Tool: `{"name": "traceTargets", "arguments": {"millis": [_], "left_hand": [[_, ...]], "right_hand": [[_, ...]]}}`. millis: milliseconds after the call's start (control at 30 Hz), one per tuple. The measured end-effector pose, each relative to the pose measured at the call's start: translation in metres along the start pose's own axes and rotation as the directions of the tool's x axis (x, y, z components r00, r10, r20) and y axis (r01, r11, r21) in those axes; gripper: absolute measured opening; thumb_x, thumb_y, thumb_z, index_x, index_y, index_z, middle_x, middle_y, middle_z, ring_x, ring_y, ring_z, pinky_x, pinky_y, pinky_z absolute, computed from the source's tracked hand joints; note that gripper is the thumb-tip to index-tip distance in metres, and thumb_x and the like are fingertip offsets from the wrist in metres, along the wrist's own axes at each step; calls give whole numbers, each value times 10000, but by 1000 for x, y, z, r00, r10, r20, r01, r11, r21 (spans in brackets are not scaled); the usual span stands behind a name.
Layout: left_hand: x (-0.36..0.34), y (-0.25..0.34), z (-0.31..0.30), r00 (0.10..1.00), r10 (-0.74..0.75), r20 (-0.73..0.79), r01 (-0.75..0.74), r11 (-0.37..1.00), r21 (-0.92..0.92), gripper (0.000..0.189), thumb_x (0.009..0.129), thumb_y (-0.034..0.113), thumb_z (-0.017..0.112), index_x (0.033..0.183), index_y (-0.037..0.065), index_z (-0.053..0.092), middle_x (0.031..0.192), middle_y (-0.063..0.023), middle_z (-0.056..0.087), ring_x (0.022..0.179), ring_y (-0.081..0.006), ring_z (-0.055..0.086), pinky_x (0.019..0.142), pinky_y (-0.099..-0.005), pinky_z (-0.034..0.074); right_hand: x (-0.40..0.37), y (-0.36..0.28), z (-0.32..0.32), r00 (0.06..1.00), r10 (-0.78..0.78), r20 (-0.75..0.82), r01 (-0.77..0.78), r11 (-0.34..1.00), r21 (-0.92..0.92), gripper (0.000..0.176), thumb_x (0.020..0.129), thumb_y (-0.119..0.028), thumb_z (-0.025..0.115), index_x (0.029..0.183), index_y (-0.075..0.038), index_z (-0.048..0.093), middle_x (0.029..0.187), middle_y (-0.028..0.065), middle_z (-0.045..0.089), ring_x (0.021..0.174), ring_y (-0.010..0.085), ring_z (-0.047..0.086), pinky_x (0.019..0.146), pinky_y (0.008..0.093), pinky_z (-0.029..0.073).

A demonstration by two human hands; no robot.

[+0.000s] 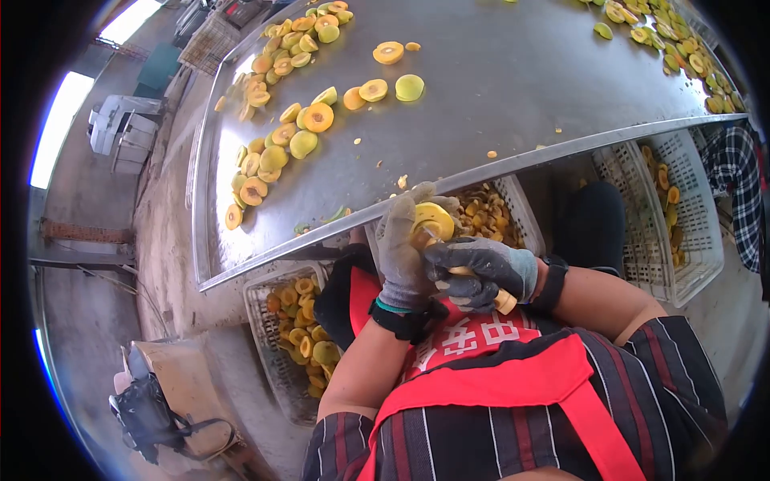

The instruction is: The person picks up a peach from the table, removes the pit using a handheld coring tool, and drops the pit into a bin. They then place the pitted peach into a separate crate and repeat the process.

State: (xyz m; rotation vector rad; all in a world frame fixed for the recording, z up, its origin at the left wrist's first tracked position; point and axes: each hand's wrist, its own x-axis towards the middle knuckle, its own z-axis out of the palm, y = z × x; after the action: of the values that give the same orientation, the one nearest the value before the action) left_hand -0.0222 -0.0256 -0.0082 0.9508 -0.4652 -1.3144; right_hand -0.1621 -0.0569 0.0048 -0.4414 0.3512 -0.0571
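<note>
The pale wooden-handled tool (pixel 504 301) is gripped by the grey-gloved right hand (pixel 485 272), its fingers wrapped round the handle, presumably for firm control of the tip. The long axis of the tool is slanted from 4 o'clock at the butt to 10 o'clock at the working end, which is pointed at the fruit. The yellow fruit piece (pixel 434 218) is clamped between the fingers and thumb of the grey-gloved left hand (pixel 401 248), probably to be steadied against the tool; it is roundish, so no long axis can be told. It is held just off the near edge of the grey metal table (pixel 497 88). White plastic crates of fruit are set at 8 o'clock (pixel 281 393), 1 o'clock (pixel 525 210) and 3 o'clock (pixel 707 216), seemingly within reach. Beyond, halved yellow-green fruits (pixel 303 143) are strewn at 10 o'clock.
</note>
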Motion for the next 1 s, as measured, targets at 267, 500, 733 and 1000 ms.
{"name": "traceTargets", "arguments": {"millis": [267,500,733,1000], "left_hand": [[-2,7,-4,998,-25,63,41,961,-272,394,924,371,446,1098,27,524,938,-171,612,793,-239,611,697,-315,517],[-28,58,-63,976,131,-176,-166,966,-198,442,891,429,478,1138,64,513,990,-168,612,770,-305,627,615,-362,529],[-123,142,-177,913,314,-261,167,297,940,294,814,159,633,1029,-39,599,888,-62,625,788,-105,557,708,-216,451],[81,154,-55,988,157,9,-25,103,994,523,730,256,715,1163,7,558,1065,-155,615,950,-225,600,793,-318,471]], "right_hand": [[6,4,2,997,-6,71,11,997,-71,248,943,-328,459,857,-99,501,522,-17,420,366,65,377,340,205,299],[13,-11,-11,979,-59,-193,-63,819,-570,230,885,-279,580,956,-69,519,657,36,557,496,112,536,446,224,436],[13,-8,-50,976,-53,-209,-125,649,-750,313,908,-353,532,1097,-106,560,751,4,559,558,77,470,486,219,402],[41,-3,-91,946,39,-323,-295,523,-800,554,884,-569,414,1162,-110,552,748,80,581,550,169,551,536,307,461]]}}
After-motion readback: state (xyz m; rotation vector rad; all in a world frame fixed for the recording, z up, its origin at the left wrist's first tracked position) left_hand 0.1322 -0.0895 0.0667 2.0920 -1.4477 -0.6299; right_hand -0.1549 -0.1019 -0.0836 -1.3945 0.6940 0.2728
